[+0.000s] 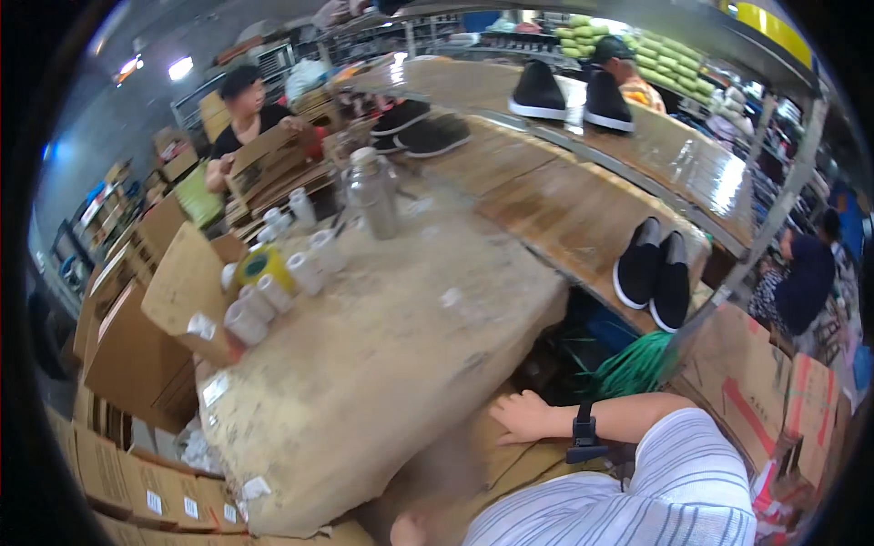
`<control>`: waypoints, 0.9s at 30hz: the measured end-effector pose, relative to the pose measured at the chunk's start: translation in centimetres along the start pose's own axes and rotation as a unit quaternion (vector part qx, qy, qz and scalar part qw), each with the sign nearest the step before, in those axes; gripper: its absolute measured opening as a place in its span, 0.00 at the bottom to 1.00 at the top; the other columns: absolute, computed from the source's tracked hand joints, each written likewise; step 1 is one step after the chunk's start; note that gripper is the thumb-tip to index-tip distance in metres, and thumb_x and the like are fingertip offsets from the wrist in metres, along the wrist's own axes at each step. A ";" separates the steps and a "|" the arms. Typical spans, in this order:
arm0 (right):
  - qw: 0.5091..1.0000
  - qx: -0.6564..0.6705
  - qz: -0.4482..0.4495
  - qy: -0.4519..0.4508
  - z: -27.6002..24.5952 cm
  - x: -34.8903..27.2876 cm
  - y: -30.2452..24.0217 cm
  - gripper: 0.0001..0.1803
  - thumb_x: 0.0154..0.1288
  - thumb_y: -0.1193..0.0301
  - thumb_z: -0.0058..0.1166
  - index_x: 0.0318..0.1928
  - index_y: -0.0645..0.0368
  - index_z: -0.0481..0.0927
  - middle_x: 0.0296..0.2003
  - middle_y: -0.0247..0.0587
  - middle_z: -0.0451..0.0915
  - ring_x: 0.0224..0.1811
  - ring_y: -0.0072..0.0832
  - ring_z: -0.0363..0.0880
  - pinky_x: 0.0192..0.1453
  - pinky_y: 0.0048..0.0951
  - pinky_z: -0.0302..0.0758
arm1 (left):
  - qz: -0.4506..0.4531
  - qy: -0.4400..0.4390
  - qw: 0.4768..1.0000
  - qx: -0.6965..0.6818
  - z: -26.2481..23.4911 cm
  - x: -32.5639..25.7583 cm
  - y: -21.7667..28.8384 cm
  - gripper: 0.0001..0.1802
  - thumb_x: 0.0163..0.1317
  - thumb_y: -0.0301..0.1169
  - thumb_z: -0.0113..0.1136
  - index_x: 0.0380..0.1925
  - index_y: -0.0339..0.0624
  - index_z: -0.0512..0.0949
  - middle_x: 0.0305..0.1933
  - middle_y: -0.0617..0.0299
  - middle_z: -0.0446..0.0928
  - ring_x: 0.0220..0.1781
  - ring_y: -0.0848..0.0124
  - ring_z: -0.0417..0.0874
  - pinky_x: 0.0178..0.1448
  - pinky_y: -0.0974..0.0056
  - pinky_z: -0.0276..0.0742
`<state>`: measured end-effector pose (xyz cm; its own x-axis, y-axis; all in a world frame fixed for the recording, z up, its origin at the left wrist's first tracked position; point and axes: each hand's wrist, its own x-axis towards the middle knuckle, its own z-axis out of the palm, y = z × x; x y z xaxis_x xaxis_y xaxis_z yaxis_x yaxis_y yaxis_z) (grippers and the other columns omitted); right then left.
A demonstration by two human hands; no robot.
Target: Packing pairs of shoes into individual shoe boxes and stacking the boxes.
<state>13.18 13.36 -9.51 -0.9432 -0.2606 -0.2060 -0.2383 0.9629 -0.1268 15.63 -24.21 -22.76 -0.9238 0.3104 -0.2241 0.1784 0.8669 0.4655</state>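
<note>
Head view: nearest, at 6 o'clock, the left hand is a blur at the lower edge, and I can't tell how its fingers stand or whether they hold anything. At 5 o'clock the right hand lies on brown cardboard, fingers slightly parted, gripping nothing I can see; a black band circles that wrist. Beyond spreads the scuffed worktop, with white spools towards 9 o'clock. Black shoes stand on a shelf at 3. Farther off, at 10, a co-worker holds a carton.
</note>
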 end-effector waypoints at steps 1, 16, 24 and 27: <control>1.000 0.001 0.014 0.000 0.2 -0.8 0.8 0.23 0.59 0.51 0.52 0.45 0.56 0.75 0.39 0.47 0.77 0.43 0.41 0.78 0.45 0.44 0.72 | 0.086 -0.016 0.996 -0.023 0.3 0.2 -0.9 0.16 0.59 0.42 0.58 0.29 0.38 0.78 0.27 0.53 0.79 0.31 0.60 0.79 0.37 0.57 0.75; 0.945 0.213 -0.144 -0.203 0.1 -3.2 1.1 0.15 0.59 0.64 0.48 0.40 0.57 0.82 0.38 0.55 0.81 0.41 0.51 0.78 0.43 0.45 0.74 | 0.128 -0.136 0.971 -0.147 -6.1 0.7 10.1 0.10 0.57 0.28 0.61 0.38 0.37 0.79 0.37 0.50 0.82 0.39 0.56 0.82 0.41 0.59 0.77; 0.927 0.372 -0.050 0.026 5.0 -1.3 2.7 0.11 0.61 0.64 0.51 0.32 0.60 0.77 0.29 0.51 0.78 0.32 0.49 0.77 0.37 0.44 0.72 | 0.174 -0.150 0.954 -0.191 -9.9 3.5 17.7 0.12 0.51 0.26 0.64 0.38 0.38 0.79 0.36 0.54 0.79 0.39 0.61 0.82 0.44 0.63 0.77; 0.897 0.419 0.089 0.112 6.4 -4.2 4.6 0.13 0.63 0.61 0.49 0.35 0.57 0.77 0.35 0.50 0.79 0.40 0.48 0.77 0.41 0.44 0.71 | 0.129 -0.165 0.951 -0.226 -9.7 3.7 17.6 0.12 0.51 0.25 0.64 0.38 0.39 0.79 0.36 0.55 0.79 0.39 0.64 0.82 0.45 0.64 0.77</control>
<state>17.48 18.45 -15.50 -0.9942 0.0033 -0.1078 0.0903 0.5722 -0.8151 12.02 -11.61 -7.06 -0.6991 0.6607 -0.2734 0.1526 0.5114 0.8457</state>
